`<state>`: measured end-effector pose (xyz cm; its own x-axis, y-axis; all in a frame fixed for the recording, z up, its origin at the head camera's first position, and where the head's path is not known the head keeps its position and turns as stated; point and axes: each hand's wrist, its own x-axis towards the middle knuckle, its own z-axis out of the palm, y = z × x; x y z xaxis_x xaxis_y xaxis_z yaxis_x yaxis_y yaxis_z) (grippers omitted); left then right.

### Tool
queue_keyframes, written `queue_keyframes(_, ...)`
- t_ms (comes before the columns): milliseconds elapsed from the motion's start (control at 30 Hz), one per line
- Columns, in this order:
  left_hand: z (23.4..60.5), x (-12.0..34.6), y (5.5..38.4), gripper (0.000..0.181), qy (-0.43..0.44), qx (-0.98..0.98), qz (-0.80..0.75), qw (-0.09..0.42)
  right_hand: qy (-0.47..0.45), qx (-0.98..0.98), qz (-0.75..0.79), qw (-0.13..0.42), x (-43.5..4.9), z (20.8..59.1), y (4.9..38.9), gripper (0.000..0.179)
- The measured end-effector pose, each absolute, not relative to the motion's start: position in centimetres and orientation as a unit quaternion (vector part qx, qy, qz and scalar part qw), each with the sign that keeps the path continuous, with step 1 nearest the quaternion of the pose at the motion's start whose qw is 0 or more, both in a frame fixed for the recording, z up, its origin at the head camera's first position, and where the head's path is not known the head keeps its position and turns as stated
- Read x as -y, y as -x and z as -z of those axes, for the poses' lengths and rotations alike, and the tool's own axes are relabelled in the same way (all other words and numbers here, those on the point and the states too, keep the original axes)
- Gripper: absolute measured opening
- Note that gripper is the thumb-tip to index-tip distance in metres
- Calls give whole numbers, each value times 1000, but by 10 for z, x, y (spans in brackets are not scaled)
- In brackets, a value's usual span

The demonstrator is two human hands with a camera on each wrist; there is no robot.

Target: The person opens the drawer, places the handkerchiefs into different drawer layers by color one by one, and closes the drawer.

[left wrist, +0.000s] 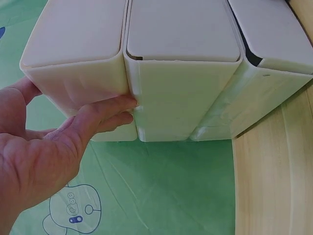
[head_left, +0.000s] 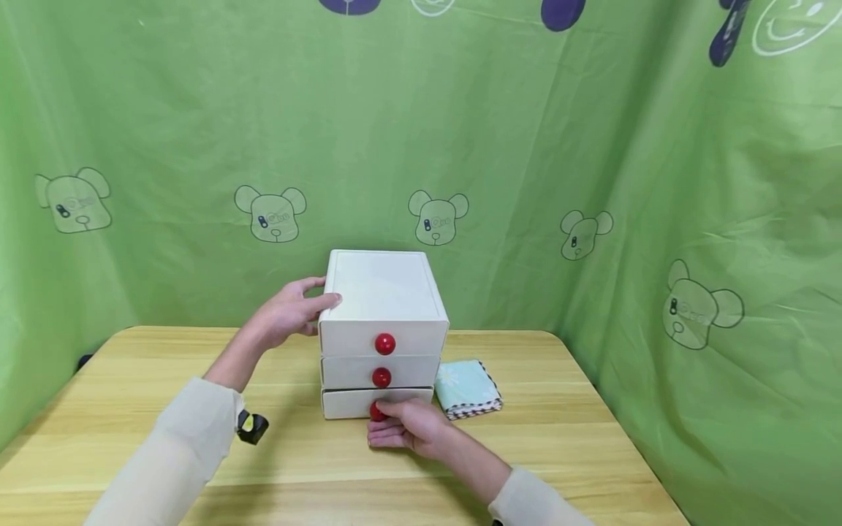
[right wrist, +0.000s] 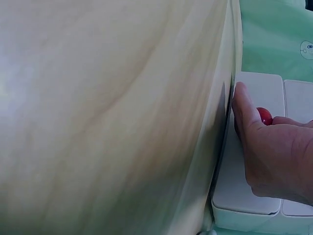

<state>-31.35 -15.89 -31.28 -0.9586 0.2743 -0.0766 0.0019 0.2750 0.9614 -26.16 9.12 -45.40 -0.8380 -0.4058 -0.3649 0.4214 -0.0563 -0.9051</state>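
Pale sleeves (head_left: 167, 446) are lying nearest the camera in the head view, entering from the lower edge of the frame. Beyond them, a white box of drawers (head_left: 388, 285) is standing upright toward the far edge of the wooden worktop (head_left: 158, 358), between its far left and far right corners. Its front-to-back axis is running toward that far edge, so that the drawer fronts are facing the camera. The left hand (head_left: 292, 310) is bracing the box high on its left side: the thumb is resting on the top near the front left corner, and the fingers are lying extended along the side wall (left wrist view). Well apart from it, and lower, the right hand (head_left: 411, 427) is pinching the bottom knob (head_left: 377, 411), a red ball, between thumb and fingers. Key relation: the bottom drawer (head_left: 345, 404) is lying ahead of the right hand and slightly to its left, the right hand being the nearer of the two; its line of travel is presumably following the front-to-back axis. A dark slit is showing above this drawer's front. A folded blue cloth (head_left: 467, 387) is lying just beside the box, on the far right corner's side. Lettering: no label is appearing on the box's visible faces; the bear faces (head_left: 274, 218) on the green curtain (head_left: 368, 146) are carrying small outlined letters, possibly "Qee", too faint to confirm.
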Motion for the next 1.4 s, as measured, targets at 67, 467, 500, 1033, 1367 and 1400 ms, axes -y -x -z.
queue_keyframes(67, 313, 159, 313, 80, -88, -790, -595, 115, -4, -626, 726, 286, -92, 455, 260, 31)
queue_keyframes(467, 312, 162, 312, 80, -89, -792, -594, 112, 10, -629, 716, 302, -93, 453, 247, 39)
queue_keyframes(500, 312, 162, 312, 80, -90, -792, -594, 112, 10, -630, 715, 304, -93, 453, 245, 39)
queue_keyframes(1033, 311, 161, 312, 81, -86, -795, -590, 112, 21, -639, 696, 326, -101, 451, 214, 39)
queue_keyframes(1367, 312, 159, 313, 81, -84, -797, -587, 115, 4, -642, 687, 340, -108, 451, 199, 38)
queue_keyframes(1400, 312, 159, 313, 81, -84, -797, -587, 115, 5, -641, 687, 342, -108, 452, 198, 38)
